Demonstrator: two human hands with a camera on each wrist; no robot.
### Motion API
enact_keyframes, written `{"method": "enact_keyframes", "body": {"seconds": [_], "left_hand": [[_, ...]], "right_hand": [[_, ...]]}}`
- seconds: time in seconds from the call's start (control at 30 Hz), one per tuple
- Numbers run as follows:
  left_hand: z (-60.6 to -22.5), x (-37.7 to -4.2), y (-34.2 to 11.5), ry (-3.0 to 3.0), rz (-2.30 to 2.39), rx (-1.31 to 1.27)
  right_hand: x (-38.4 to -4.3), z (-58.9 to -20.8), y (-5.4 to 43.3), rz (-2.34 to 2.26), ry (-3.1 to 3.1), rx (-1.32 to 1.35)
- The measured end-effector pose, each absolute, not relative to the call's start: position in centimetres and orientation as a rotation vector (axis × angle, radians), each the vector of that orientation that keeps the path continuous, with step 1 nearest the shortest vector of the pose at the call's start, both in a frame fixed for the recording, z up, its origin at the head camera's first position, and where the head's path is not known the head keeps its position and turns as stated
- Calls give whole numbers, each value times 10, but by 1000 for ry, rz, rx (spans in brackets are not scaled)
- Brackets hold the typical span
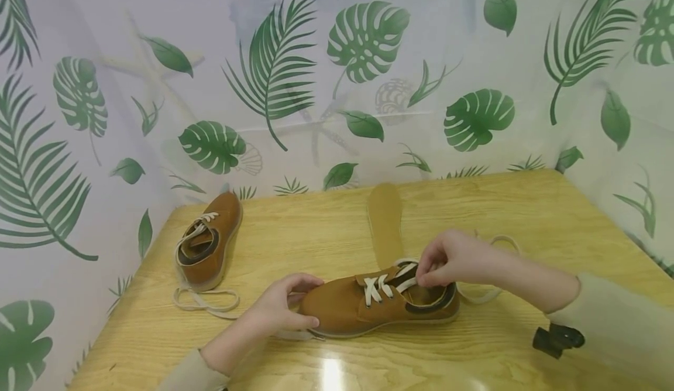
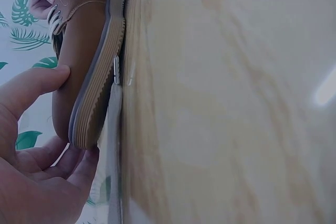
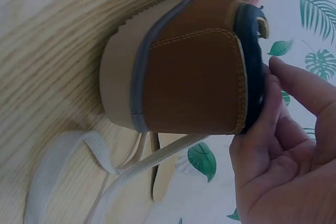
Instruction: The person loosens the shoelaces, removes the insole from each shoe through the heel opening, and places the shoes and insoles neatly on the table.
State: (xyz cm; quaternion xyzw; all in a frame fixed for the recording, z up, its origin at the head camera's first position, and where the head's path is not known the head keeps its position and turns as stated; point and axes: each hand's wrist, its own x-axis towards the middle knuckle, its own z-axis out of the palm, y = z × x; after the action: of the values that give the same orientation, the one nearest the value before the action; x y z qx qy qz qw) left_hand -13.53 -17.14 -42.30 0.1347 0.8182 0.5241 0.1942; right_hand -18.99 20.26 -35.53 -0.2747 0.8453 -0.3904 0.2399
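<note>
A brown lace-up shoe (image 1: 337,303) lies on the table with its toe to the left and its heel to the right. My left hand (image 1: 284,306) grips the toe, thumb on the near side and fingers round the far side; in the left wrist view the thumb presses the upper beside the ribbed sole (image 2: 100,87). Over the shoe's opening, my right hand (image 1: 453,259) pinches a white shoelace (image 1: 406,284) between thumb and forefinger. Crossed laces (image 1: 378,290) show over the front eyelets. The right wrist view shows the shoe's heel (image 3: 194,82) beside my right fingers, their tips partly hidden.
A second brown shoe (image 1: 218,236) stands at the back left, with its loose lace (image 1: 205,303) looped on the table (image 1: 295,233). A tan insole (image 1: 385,221) lies behind the near shoe. A loose lace end (image 1: 487,297) curls beyond its heel. Leaf-print cloth (image 1: 295,145) hangs behind.
</note>
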Motion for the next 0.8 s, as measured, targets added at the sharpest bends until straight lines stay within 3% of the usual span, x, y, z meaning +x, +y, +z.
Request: {"method": "enact_keyframes", "body": {"seconds": [0.47,0.8], "left_hand": [[-424,-135,-171,2277,1491,358],[-423,-135,-172,2277,1488,358]], "right_hand": [[-190,-349,198,-996,2373,-825],[-190,-344,187,-820,2334,-1088]]}}
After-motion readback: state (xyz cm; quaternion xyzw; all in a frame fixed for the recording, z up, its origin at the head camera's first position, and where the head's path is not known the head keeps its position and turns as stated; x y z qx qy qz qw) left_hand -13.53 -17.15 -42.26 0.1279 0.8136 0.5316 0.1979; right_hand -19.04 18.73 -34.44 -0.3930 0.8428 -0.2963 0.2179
